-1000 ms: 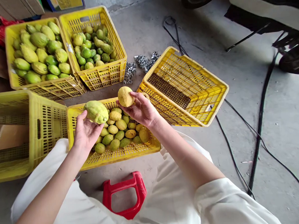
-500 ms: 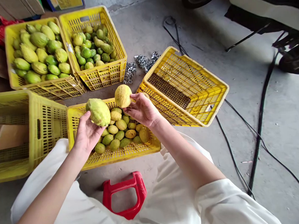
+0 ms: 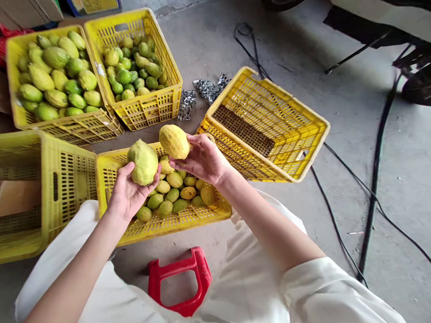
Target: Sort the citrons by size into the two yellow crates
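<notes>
My left hand (image 3: 132,192) cups a large, lumpy pale green lemon (image 3: 143,163) with its fingers beneath and its thumb at the side. My right hand (image 3: 204,158) grips a smaller yellow lemon (image 3: 174,141) by its right side, between thumb and fingers. The two fruits are close together but apart, held up over the far side of a low yellow crate (image 3: 171,226). Inside that crate lie several small green and yellow lemons (image 3: 173,180), partly hidden by my hands and the held fruit.
Two yellow crates, one at far left (image 3: 69,128) and one beside it (image 3: 147,107), hold larger green-yellow fruit. Another yellow crate (image 3: 289,128) tilts at right; one (image 3: 69,174) stands left with cardboard inside. A red stool (image 3: 187,307), black cables (image 3: 377,172) and a scooter (image 3: 403,19) are around.
The yellow lemon in my right hand has turned and shifted slightly left. In my left hand the green lemon has rolled more upright, and my fingers now reach around its right side.
</notes>
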A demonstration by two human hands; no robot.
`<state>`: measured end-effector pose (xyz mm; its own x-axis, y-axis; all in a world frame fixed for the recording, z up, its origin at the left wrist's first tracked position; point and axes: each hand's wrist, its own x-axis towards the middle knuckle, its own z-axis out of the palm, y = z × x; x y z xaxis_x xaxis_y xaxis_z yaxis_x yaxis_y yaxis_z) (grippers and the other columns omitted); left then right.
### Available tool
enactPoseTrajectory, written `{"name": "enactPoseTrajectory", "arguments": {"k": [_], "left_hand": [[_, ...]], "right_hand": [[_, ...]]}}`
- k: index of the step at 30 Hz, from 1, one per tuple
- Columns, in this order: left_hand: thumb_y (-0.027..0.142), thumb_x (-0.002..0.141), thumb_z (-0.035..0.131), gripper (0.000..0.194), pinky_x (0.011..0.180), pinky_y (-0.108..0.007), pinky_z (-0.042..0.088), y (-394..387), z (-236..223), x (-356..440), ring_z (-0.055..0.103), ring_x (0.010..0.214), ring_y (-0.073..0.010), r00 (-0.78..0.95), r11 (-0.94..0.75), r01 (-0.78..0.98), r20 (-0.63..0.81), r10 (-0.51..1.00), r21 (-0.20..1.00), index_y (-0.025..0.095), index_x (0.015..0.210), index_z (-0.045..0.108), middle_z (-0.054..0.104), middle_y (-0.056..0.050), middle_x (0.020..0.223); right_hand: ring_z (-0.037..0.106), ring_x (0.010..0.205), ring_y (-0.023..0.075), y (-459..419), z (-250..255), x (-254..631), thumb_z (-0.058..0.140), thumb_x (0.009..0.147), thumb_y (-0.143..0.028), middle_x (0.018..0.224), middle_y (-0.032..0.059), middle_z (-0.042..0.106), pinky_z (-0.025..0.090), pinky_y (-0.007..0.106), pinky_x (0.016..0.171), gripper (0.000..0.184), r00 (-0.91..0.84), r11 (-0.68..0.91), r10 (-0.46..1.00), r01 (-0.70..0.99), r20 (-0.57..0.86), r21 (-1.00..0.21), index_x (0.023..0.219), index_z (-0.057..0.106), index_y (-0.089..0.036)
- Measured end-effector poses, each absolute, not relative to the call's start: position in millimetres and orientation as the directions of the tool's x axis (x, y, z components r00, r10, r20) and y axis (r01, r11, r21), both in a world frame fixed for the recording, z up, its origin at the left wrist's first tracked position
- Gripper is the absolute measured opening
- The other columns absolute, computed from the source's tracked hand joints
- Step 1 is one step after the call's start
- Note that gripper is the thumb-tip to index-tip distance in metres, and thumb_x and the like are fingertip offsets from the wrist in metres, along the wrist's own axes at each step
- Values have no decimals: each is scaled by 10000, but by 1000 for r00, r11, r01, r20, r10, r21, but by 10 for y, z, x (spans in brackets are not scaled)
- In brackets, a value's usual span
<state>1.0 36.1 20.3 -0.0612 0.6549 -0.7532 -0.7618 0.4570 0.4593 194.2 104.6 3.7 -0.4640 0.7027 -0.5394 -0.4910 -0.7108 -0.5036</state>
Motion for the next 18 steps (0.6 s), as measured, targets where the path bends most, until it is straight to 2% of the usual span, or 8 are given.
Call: {"name": "enactPoseTrajectory", "arguments": {"k": [3,6,8,13,15,18], "left_hand": [[209,929,698,489,701,-235,659,341,133,-11,821,924,-213,-67,471,-729,-736,674,497,251,1413,638,815,-77,1101],[188,865,794,487,737,-228,653,310,51,-26,810,925,-204,-112,447,-686,-690,715,574,239,1335,678,815,-72,1108],[179,832,836,450,781,-223,648,295,12,-32,795,953,-188,-141,425,-660,-657,740,620,238,1259,709,812,-60,1120],[192,828,863,282,770,-221,632,300,-44,-49,762,971,-178,-195,414,-623,-645,739,663,241,1082,751,805,-46,1106],[201,839,855,246,771,-241,635,311,-64,-58,763,1037,-211,-210,418,-619,-653,728,665,246,1059,755,809,-59,1107],[209,844,845,241,871,-295,657,328,-75,-68,746,1197,-267,-206,426,-631,-669,714,648,264,1059,749,815,-70,1119]], "right_hand": [[768,990,223,1051,20,1944,704,889,-314,982,34,788,683,313,813,158,-465,-701,713,-503,-525,-505,1034,687,-254],[733,1006,200,1056,13,1952,701,861,-288,1043,41,783,631,245,710,185,-446,-663,748,-531,-491,-527,1043,702,-258],[719,981,201,1061,11,1959,694,846,-322,1052,47,780,615,247,675,220,-454,-657,754,-534,-474,-533,1056,702,-256],[740,1100,276,1066,30,1963,759,861,-606,1050,84,786,671,355,786,401,-436,-653,758,-512,-485,-558,1011,667,-246],[745,1150,284,1059,50,1956,793,851,-659,1049,76,792,679,370,836,450,-412,-647,762,-507,-500,-569,1010,668,-257],[761,1140,270,1049,57,1943,799,871,-684,1005,61,792,677,377,878,458,-390,-652,758,-469,-523,-596,1019,678,-267]]}}
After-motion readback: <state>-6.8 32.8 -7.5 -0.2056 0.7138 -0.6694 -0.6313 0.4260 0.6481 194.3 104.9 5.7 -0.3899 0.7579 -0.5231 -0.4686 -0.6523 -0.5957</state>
